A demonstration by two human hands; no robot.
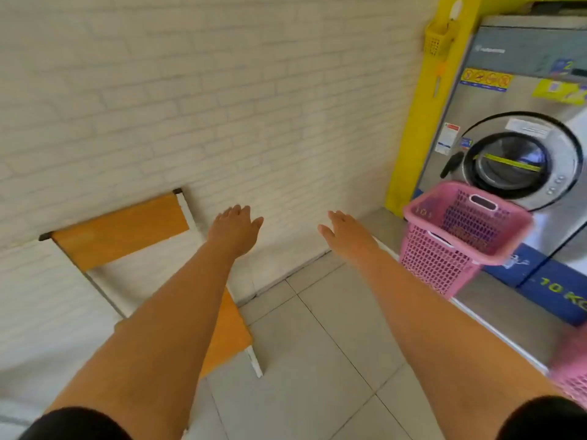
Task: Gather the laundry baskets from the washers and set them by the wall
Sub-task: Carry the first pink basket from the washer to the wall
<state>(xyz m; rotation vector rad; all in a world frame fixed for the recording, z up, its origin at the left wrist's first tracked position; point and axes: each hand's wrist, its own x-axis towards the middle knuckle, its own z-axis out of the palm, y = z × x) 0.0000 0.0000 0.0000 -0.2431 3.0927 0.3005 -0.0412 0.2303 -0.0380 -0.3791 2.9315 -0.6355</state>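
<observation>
Both hands, left hand and right hand, are empty with fingers spread; best grip the pink basket by its rim handles, keeping it level.

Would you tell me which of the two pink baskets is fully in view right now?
The pink basket in front of the washer door, ahead of the right hand. The other basket is cut off at the lower right edge.
</observation>
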